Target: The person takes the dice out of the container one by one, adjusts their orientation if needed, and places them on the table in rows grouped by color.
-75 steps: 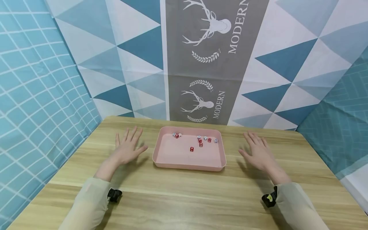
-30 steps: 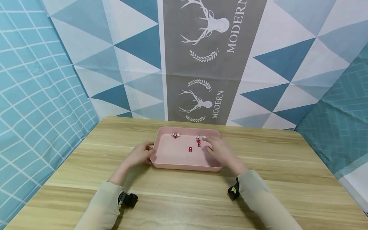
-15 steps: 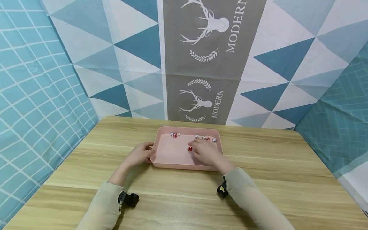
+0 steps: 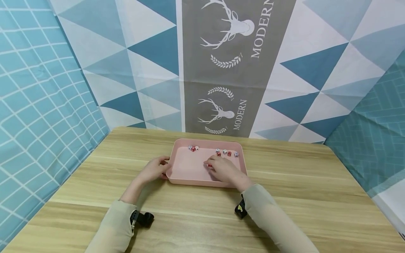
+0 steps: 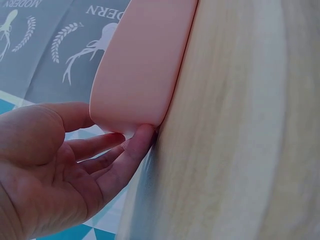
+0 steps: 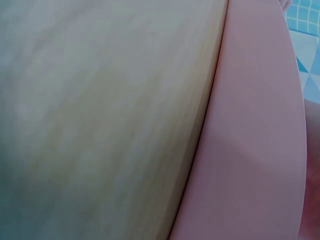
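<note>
A shallow pink tray (image 4: 202,182) sits on the table with red and white dice inside. My left hand (image 4: 155,169) grips its left end; in the left wrist view, the thumb lies at the rim and fingertips (image 5: 145,134) meet the lower edge of the tray wall (image 5: 135,75). Reaching over the tray's front wall, my right hand (image 4: 224,168) pinches a single red die (image 4: 210,165), mostly covered by the fingers. The right wrist view shows mainly the outer tray wall (image 6: 250,135), which hides most of that hand.
Three dice cluster at the tray's back left, a red die (image 4: 193,149) among them. Along the back right lie several more, including a white die (image 4: 225,151) and a red die (image 4: 229,153). Behind the wooden table (image 4: 190,218) hangs a patterned cloth (image 4: 221,70).
Both hands began apart from the tray, on either side. The left has taken hold of its left end; the right went in among the back-right dice, then moved left to the single red die.
</note>
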A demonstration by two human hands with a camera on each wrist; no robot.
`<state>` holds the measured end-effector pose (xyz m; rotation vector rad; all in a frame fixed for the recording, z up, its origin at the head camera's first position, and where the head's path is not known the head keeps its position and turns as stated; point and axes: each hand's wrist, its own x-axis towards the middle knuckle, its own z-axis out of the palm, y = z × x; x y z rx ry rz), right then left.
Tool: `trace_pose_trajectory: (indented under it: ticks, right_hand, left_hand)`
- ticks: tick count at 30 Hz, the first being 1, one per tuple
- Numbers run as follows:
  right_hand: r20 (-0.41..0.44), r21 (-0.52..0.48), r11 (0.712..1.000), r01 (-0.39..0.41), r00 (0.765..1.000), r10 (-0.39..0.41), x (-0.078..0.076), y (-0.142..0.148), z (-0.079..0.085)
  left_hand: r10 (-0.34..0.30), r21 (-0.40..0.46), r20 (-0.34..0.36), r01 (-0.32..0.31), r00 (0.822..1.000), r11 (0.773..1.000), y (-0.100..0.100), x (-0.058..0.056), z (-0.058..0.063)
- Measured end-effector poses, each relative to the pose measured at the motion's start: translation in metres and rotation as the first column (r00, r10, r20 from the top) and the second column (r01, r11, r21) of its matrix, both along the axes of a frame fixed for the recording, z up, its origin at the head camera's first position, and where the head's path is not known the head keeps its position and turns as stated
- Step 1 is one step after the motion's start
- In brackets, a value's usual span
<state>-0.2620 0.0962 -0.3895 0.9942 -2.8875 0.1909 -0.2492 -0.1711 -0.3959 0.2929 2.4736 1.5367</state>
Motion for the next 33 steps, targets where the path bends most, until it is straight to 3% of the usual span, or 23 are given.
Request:
trace_pose_trajectory:
  ticks: [10, 24, 33]
  right_hand:
    - [-0.003, -0.043, 0.999, 0.027, 1.0, -0.027, 0.001, 0.001, -0.001]
    - [0.104, -0.087, 0.991, 0.099, 0.991, -0.09, 0.003, -0.001, 0.002]
    - [0.111, -0.107, 0.993, 0.05, 0.993, -0.038, 0.011, 0.002, 0.004]
  left_hand:
    - [-0.001, 0.005, 0.007, 0.001, 1.0, 1.0, 0.0, -0.001, -0.001]
    - [-0.035, 0.049, 0.023, 0.034, 0.999, 0.998, -0.002, -0.002, -0.002]
    - [-0.057, 0.058, 0.019, 0.056, 0.998, 0.997, -0.004, -0.002, -0.002]
